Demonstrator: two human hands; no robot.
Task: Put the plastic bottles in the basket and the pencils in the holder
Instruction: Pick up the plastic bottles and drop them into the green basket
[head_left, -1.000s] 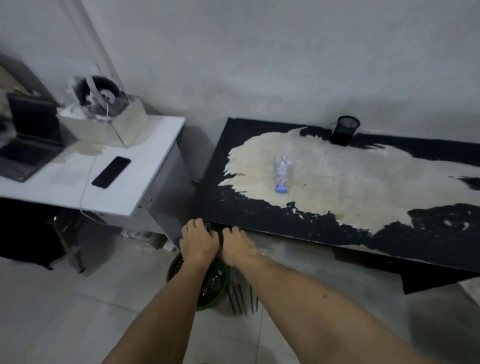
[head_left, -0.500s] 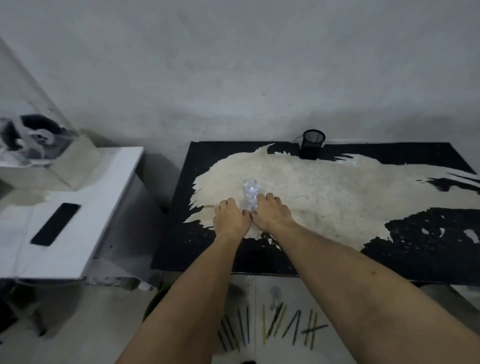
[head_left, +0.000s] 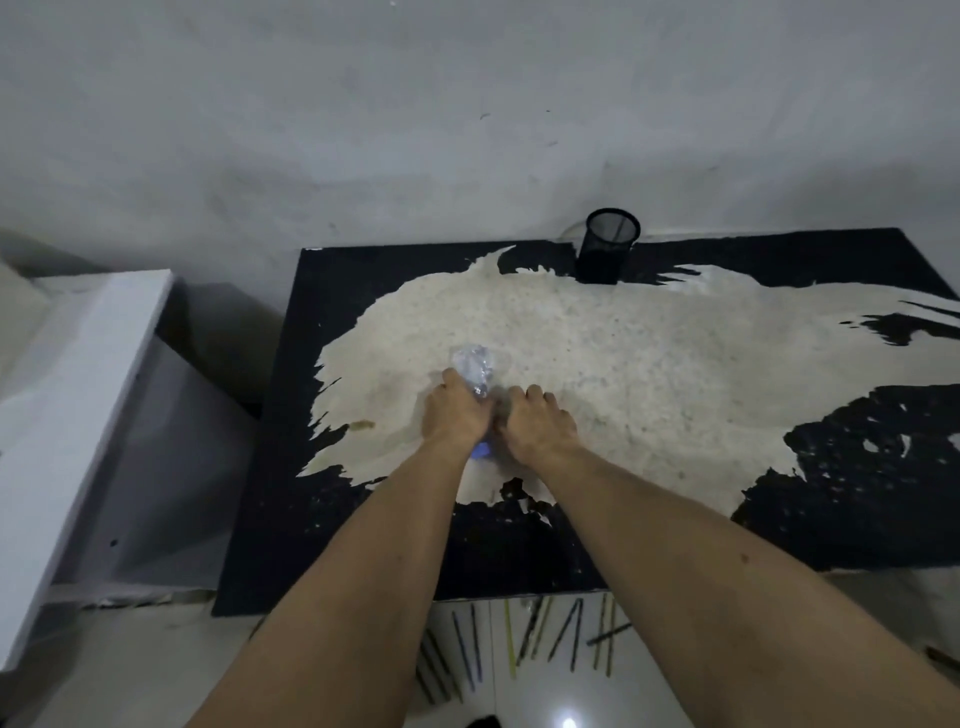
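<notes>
1. Flanking the scene on the left, a white side table (head_left: 78, 364) stands just beside the work surface and plays no part in this step.
2. Left hand (head_left: 454, 415): fingers curled and closed around the near half of the clear plastic bottle (head_left: 471, 368), which lies on the worn black tabletop (head_left: 363, 545); its crumpled far end shows beyond the knuckles and its blue cap (head_left: 482, 451) peeks out below the hand.
3. Right hand (head_left: 540, 423): fingers bent and together, pressed against the bottle's right side; whether they truly clamp it cannot be told, since the hand hides the contact.
4. Mesh pencil holder (head_left: 609, 245): upright at the table's far edge, well apart from the hands.
5. Pencils (head_left: 545, 634): scattered on the floor just below the near table edge, none yet collected.
6. Step in hand, as judged: securing the bottle for lifting. The next move calls for raising it clear of the table and carrying it to the basket, which is not in view.
</notes>
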